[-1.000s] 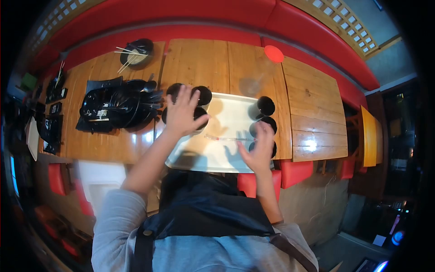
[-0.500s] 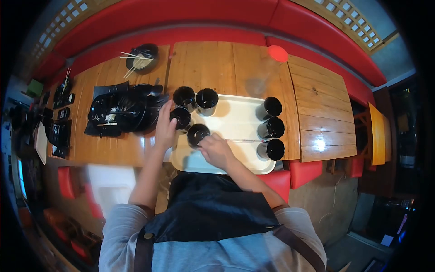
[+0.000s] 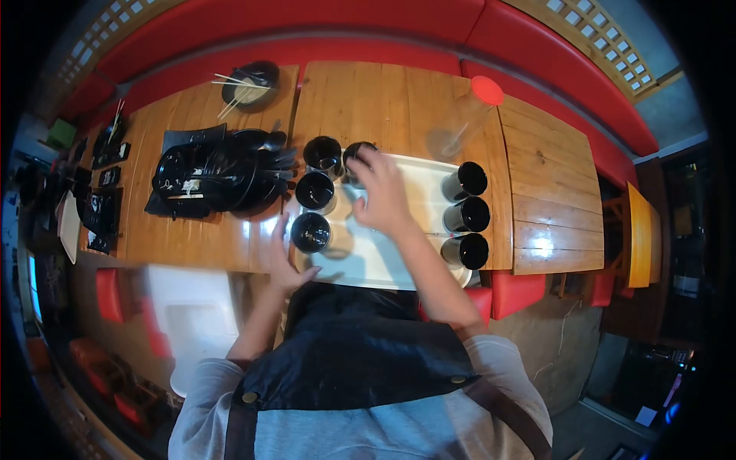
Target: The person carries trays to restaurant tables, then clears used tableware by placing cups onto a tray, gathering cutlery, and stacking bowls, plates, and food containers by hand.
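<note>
My left hand (image 3: pixel 287 259) is open at the tray's front left corner, fingers extended and thumb spread. It lies just left of a black cup (image 3: pixel 312 233); I cannot tell whether they touch. Behind that cup stand a second black cup (image 3: pixel 317 192) and a third (image 3: pixel 323 156), making a row along the left side of the cream tray (image 3: pixel 391 261). My right hand (image 3: pixel 380 188) reaches over another black cup (image 3: pixel 357 162) at the back, thumb and fingers apart, covering part of its rim. Three more black cups (image 3: pixel 466 216) line the tray's right side.
Stacked black dishes with spoons (image 3: pixel 218 172) sit left of the tray on the wooden table (image 3: pixel 360 100). Behind them is a black bowl with chopsticks (image 3: pixel 251 86). A clear container with a red lid (image 3: pixel 487 90) stands back right. A red bench (image 3: pixel 368 27) runs behind.
The front left cup has shifted left into line with the two behind it. My right hand has left it and moved to the back cup. My left hand has come toward me.
</note>
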`<state>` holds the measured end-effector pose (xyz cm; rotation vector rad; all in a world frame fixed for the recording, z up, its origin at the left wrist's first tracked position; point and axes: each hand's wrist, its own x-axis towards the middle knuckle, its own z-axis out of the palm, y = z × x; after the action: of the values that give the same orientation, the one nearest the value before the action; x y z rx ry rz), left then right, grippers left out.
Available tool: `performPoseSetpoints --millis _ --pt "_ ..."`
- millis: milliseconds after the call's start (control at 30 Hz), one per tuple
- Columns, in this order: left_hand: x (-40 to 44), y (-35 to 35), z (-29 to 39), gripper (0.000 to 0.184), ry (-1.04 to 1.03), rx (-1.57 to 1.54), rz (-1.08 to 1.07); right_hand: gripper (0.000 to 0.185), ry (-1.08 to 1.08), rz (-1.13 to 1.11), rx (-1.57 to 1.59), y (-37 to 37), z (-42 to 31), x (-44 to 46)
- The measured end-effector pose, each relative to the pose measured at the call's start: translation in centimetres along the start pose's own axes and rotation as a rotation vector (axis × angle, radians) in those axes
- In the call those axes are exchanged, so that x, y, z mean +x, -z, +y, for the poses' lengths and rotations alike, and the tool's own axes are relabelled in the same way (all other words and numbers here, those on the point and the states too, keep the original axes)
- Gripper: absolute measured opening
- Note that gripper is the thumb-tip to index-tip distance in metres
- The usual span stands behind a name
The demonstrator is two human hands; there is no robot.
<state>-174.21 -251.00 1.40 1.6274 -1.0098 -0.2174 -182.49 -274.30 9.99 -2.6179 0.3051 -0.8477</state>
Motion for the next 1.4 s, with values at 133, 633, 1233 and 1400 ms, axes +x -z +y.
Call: performPoseSetpoints --millis 133,633,1233,1400 --pt "-0.8 -1.4 -0.7 0.097 0.129 0.137 -0.07 0.056 -0.035 -0.146 0.058 -1.9 4.2 1.2" --pt "-1.8 -2.4 -3.7 0.064 0.176 0.075 0.036 0.076 -0.227 -0.243 0.412 2.2 -4.3 -9.9" --pt "-2.0 -2.0 -3.1 0.055 0.212 0.236 -0.033 0.07 -0.478 -0.167 -0.186 10.1 -2.2 -15.4" --pt "-1.2 -2.0 -1.8 0.059 0.181 0.212 0.001 0.072 -0.518 -0.26 -0.338 10.3 -2.2 -14.6"
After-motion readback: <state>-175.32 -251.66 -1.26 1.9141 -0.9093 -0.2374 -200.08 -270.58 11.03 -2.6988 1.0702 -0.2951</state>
